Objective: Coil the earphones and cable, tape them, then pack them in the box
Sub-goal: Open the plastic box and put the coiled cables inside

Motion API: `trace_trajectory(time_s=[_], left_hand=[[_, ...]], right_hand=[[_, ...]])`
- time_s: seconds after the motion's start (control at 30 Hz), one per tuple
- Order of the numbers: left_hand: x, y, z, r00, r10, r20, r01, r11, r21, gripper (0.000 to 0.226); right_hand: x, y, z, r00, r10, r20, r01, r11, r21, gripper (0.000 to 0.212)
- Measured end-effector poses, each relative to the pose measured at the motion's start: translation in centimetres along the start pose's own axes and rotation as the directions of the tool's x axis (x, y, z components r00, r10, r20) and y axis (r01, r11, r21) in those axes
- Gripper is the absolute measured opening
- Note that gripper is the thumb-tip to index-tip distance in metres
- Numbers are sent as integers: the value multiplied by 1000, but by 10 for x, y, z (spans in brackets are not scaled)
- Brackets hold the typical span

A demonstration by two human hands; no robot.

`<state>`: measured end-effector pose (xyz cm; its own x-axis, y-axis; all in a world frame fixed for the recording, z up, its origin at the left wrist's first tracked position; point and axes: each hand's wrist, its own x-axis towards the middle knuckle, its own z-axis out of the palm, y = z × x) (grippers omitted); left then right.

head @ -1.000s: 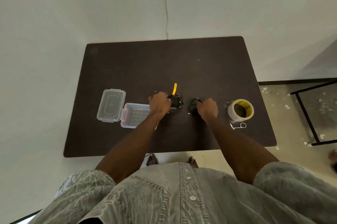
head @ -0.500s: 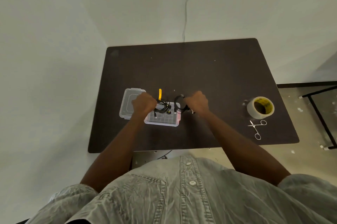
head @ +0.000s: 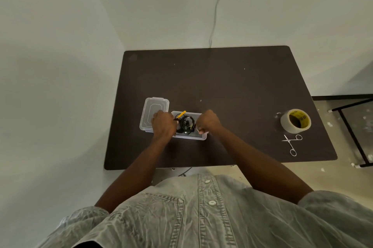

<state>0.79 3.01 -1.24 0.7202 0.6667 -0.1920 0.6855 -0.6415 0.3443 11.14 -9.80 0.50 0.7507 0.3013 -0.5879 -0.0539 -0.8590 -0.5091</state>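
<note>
Down in the clear rectangular plastic box (head: 198, 137) the black coiled earphones and cable (head: 185, 124) are lying as one tangled bundle, so separate coils cannot be told apart. A yellow strap (head: 181, 113) is sticking out of the bundle, pointing up and to the right towards the far wall of the box. The box is sitting on the dark brown table (head: 222, 82) with its long axis running left to right; its clear lid (head: 155, 106) is lying just beside it on the left, long axis running away from the person.

The left hand (head: 163, 124) is hovering over the box's left end with fingers curled down at the bundle; whether it is gripping the cable cannot be told. The right hand (head: 207, 122) is curling at the box's right end, and what it is holding, if anything, is hidden.

Well apart on the right, a roll of clear tape (head: 295, 121) is lying flat; its yellow core is carrying black print too small to read. Small silver scissors (head: 291, 144) are lying near it, tips pointing up and to the left.
</note>
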Motion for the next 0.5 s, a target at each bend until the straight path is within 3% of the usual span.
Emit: trace_trajectory(time_s=[0.17,0.23,0.33,0.43,0.5], left_hand=[[-5,-10,3,994,108,-21,-108,994,-17,22],[-7,-14,4,990,141,-13,-141,990,3,25],[-8,-22,12,977,198,73,-202,979,41,30],[-8,-34,24,957,275,94,-276,961,-6,31],[-7,-39,26,955,294,-49,-298,944,-141,29]], right_hand=[[-5,10,5,933,-354,-57,325,902,-285,24],[-4,19,9,863,-504,-26,444,784,-433,23],[-2,34,11,852,-520,55,434,645,-630,24],[1,41,11,843,-536,54,457,660,-596,23],[0,38,10,831,-555,-29,469,728,-501,24]])
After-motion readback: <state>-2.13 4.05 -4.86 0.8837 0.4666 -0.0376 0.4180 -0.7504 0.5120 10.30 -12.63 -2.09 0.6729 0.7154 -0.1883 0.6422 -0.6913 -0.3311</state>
